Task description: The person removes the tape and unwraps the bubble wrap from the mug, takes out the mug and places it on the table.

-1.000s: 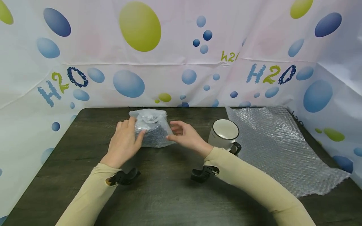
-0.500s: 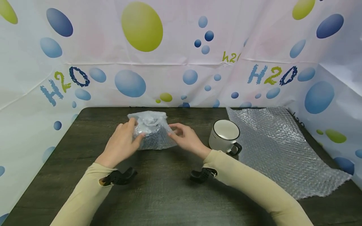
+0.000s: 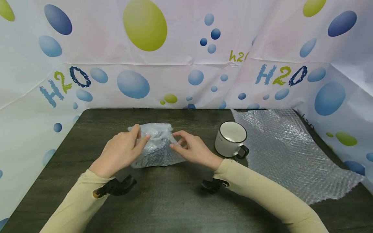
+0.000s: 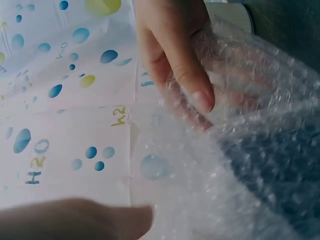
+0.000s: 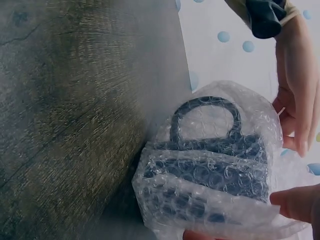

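Both hands hold a bundle of bubble wrap [image 3: 157,153] at the table's left centre. My left hand [image 3: 115,153] grips its left side, thumb over the front. At the right edge, my right hand [image 3: 196,150] pinches the plastic between thumb and fingers. A dark blue object with a looped handle [image 5: 237,122] shows through the wrap in the right wrist view, with the left hand [image 5: 299,87] behind. Some right-hand fingers [image 4: 192,75] appear through clear plastic in the left wrist view.
To the right of the bundle stands a white mug [image 3: 228,142] with a black rim and handle. Beside it a large sheet of bubble wrap [image 3: 285,155] lies flat along the right of the dark table [image 3: 166,200]. A patterned curtain [image 3: 175,38] hangs behind.
The bundle has moved toward the table's front, both hands moving with it. My right hand has come onto the wrap's right edge from beside it.
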Available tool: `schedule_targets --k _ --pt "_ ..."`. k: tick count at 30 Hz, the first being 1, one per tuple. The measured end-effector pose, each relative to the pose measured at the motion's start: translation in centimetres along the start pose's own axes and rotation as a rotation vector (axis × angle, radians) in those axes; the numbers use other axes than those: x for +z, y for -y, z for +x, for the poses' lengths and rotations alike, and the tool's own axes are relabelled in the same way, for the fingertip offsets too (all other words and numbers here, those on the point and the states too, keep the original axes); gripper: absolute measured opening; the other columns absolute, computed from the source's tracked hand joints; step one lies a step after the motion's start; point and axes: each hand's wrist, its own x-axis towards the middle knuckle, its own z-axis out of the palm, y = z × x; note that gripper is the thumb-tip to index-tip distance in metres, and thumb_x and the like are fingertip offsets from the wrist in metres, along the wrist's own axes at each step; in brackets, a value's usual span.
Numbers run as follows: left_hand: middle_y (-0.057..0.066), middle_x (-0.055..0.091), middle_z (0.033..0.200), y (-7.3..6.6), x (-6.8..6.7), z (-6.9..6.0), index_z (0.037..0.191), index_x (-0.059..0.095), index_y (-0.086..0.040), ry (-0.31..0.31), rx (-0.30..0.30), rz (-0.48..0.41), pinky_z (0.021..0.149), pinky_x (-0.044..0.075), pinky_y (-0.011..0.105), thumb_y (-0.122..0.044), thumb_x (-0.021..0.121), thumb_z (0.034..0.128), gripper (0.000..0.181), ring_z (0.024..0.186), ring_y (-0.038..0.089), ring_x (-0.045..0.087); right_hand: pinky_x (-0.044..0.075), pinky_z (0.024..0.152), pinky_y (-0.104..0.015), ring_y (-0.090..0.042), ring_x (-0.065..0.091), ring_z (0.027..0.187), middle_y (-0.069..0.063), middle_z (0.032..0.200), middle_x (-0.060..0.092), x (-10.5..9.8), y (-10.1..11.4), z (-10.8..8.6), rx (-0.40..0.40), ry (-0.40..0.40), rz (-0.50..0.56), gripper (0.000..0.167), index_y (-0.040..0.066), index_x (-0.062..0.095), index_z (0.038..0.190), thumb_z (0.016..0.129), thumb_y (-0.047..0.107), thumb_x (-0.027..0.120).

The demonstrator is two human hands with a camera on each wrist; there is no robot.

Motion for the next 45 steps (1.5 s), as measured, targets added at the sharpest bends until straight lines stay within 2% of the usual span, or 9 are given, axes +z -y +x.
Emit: schedule_targets --k 5,10,14,18,22,26,32,41,45 --pt "0.003 0.05 0.062 -0.5 -0.5 0.6 0.079 0.056 -0.007 -0.147 0.036 0.083 0.043 0.035 0.03 -0.028 0.062 0.0941 0.026 0.052 0.017 0.045 0.055 0.079 -0.027 -0.023 0.068 0.096 -0.013 0.115 0.064 0.2 0.4 0.0 0.003 -0.054 -0.013 0.043 0.005 0.051 0.133 0.095 0.022 0.061" --pt "0.012 0.052 0.085 -1.3 -0.1 2.2 0.09 0.055 -0.001 -0.228 0.189 0.165 0.065 0.044 0.039 -0.022 0.075 0.0839 0.029 0.077 0.028 0.05 0.053 0.089 -0.035 -0.027 0.062 0.11 -0.014 0.129 0.057 0.6 0.7 0.2 0.01 -0.09 0.03 0.048 0.004 0.048 0.135 0.093 0.022 0.064" --pt "0.013 0.051 0.089 -1.8 0.4 3.5 0.098 0.051 0.001 -0.219 0.263 0.181 0.072 0.042 0.04 -0.015 0.078 0.0806 0.036 0.082 0.03 0.05 0.05 0.094 -0.04 -0.027 0.059 0.117 -0.013 0.134 0.055 1.1 0.9 0.6 0.069 -0.096 0.086 0.052 0.006 0.049 0.135 0.091 0.029 0.066" --pt "0.014 0.059 0.1 -2.0 0.8 4.6 0.103 0.058 0.0 -0.117 0.289 0.168 0.078 0.047 0.041 -0.008 0.073 0.0835 0.026 0.091 0.03 0.056 0.049 0.096 -0.042 -0.027 0.057 0.119 -0.012 0.134 0.054 1.7 1.0 1.2 0.125 -0.097 0.116 0.058 0.007 0.047 0.136 0.089 0.035 0.067" --pt "0.011 0.065 0.107 -2.0 1.2 5.3 0.106 0.067 -0.004 -0.025 0.294 0.126 0.075 0.052 0.041 -0.004 0.065 0.0881 0.018 0.095 0.027 0.062 0.047 0.096 -0.044 -0.027 0.054 0.121 -0.013 0.134 0.053 2.3 1.3 1.5 0.165 -0.124 0.119 0.06 0.006 0.047 0.134 0.088 0.038 0.068" --pt "0.008 0.07 0.099 -1.9 1.5 5.6 0.102 0.071 -0.005 -0.001 0.282 0.073 0.069 0.054 0.038 -0.006 0.063 0.091 0.013 0.085 0.023 0.066 0.047 0.095 -0.044 -0.027 0.054 0.12 -0.013 0.133 0.054 2.7 1.5 1.6 0.176 -0.155 0.113 0.059 0.005 0.049 0.131 0.087 0.039 0.069" --pt "0.008 0.072 0.09 -1.8 1.7 5.8 0.098 0.073 -0.005 -0.045 0.282 0.035 0.06 0.051 0.034 -0.007 0.063 0.0914 0.012 0.071 0.019 0.066 0.051 0.081 -0.038 -0.025 0.062 0.1 -0.012 0.121 0.062 3.3 1.6 1.1 0.085 -0.189 0.004 0.055 0.005 0.051 0.132 0.091 0.039 0.065" --pt "0.012 0.073 0.086 -2.1 1.7 5.8 0.099 0.073 -0.002 -0.099 0.253 -0.03 0.053 0.049 0.031 -0.007 0.063 0.0914 0.014 0.06 0.016 0.063 0.048 0.097 -0.045 -0.03 0.056 0.122 -0.017 0.138 0.052 3.8 1.8 0.6 0.014 -0.141 -0.163 0.061 0.002 0.039 0.144 0.098 0.039 0.052" --pt "0.012 0.071 0.077 -2.1 1.4 6.1 0.096 0.073 0.0 -0.183 0.222 -0.049 0.051 0.046 0.032 -0.011 0.06 0.0944 0.017 0.051 0.015 0.056 0.048 0.098 -0.045 -0.029 0.054 0.124 -0.019 0.14 0.05 3.8 1.9 0.5 0.019 -0.11 -0.197 0.064 0.0 0.035 0.146 0.099 0.041 0.049"
